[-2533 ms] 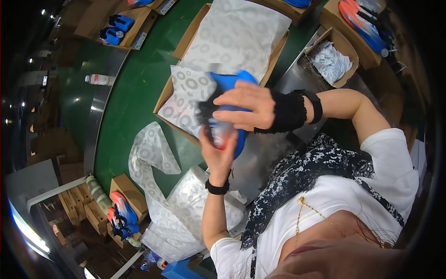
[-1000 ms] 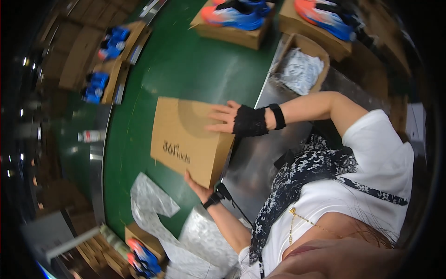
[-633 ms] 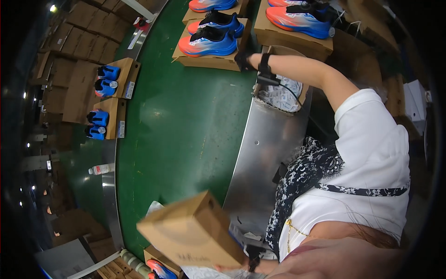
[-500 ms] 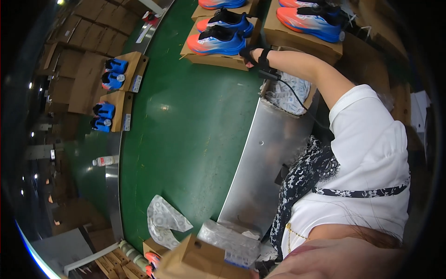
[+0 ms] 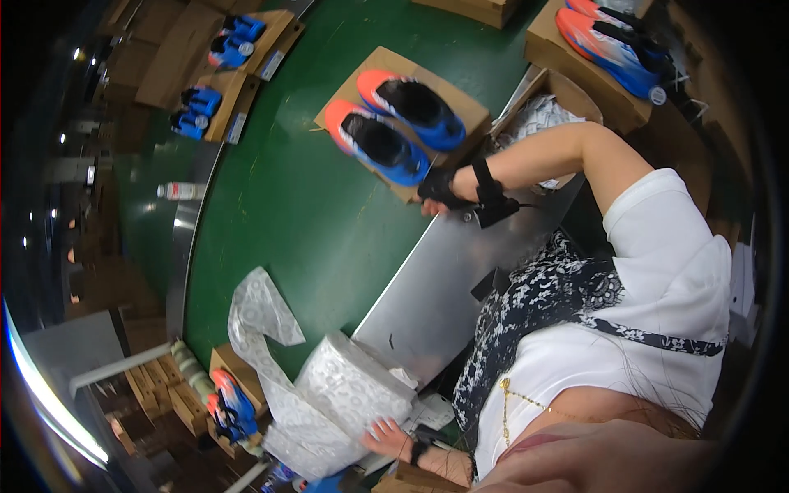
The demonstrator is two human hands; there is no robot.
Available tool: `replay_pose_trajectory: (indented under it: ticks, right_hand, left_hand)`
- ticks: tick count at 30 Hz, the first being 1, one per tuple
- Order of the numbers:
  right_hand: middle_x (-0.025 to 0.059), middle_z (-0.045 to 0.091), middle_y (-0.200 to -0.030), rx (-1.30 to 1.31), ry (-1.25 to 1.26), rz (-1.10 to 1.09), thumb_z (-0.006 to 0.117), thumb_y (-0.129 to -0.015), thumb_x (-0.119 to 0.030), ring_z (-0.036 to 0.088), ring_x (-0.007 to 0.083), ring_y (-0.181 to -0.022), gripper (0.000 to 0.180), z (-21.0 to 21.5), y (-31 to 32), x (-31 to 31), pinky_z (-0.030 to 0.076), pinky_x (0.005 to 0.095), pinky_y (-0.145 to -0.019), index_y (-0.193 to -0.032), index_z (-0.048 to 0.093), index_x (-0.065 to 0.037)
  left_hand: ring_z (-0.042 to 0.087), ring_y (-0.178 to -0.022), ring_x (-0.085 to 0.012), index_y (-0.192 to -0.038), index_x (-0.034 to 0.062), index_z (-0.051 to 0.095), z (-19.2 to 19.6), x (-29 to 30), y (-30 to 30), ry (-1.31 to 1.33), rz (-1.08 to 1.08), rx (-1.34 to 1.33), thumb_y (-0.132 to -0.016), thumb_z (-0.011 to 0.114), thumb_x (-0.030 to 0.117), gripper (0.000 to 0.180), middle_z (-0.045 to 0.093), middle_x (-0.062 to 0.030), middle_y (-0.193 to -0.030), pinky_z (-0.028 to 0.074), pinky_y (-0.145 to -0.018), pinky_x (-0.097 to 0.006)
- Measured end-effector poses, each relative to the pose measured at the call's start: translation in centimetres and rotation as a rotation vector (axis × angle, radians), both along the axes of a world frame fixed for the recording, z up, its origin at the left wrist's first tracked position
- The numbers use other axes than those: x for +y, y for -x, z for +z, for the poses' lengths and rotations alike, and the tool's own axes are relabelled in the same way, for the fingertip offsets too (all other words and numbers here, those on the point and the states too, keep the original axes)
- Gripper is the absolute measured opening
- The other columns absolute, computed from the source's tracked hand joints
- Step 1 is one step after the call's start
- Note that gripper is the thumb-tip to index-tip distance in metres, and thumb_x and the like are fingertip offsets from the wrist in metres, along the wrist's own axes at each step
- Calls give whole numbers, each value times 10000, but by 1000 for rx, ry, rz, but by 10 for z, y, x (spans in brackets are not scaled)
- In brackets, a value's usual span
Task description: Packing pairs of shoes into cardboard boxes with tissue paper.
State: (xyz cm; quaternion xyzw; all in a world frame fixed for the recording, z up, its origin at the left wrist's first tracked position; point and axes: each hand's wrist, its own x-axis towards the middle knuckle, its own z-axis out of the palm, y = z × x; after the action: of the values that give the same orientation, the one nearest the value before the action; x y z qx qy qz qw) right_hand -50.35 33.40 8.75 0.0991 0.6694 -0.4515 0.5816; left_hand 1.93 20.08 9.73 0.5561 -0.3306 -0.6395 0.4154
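Note:
Two orange-and-blue running shoes (image 5: 378,144) sit side by side on a brown cardboard shoebox (image 5: 460,86) on the green work surface. At the box's near corner, by one shoe's heel, my right hand (image 5: 438,193), in black straps with a small black device at the wrist, is closed on the box edge; its fingers are partly hidden. My left hand (image 5: 388,440), a black band at its wrist, lies with fingers spread beside a roll of clear patterned bubble film (image 5: 353,382). A loose length of this film (image 5: 259,308) trails across the surface.
A carton of white paper packets (image 5: 546,115) stands beside my right forearm. Another shoebox with shoes (image 5: 608,49) is behind it. Boxed blue shoes (image 5: 218,107) line the far side, near a bottle (image 5: 181,191). A metal ledge (image 5: 427,304) runs along my side.
The shoebox with its two shoes has come nearer with my right hand, turned and apart from the others. My left hand has come into sight; the box covering the film roll has dropped lower.

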Motion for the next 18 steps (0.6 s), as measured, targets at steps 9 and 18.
replay_pose_trajectory:
  ticks: [9, 18]
  right_hand:
    - [83, 588, -859, 1896, 583, 674, 590, -737, -163, 570, 216, -735, 278, 144, -9, 10, 463, 288, -665, -1005, 551, -105]
    - [89, 598, -760, 1894, 430, 751, 542, -785, -319, 552, 261, -676, 319, 84, 62, -35, 444, 340, -582, -1070, 544, -177]
  left_hand:
    - [488, -1001, -199, -1136, -38, 460, 48, -23, 291, 713, -820, -174, -836, 493, 108, 335, 474, -155, -1153, 411, -807, -274]
    - [569, -843, -185, -1018, 63, 583, 68, -43, 416, 1393, -848, -236, -786, 581, 172, 257, 600, -92, -923, 427, -737, -268]
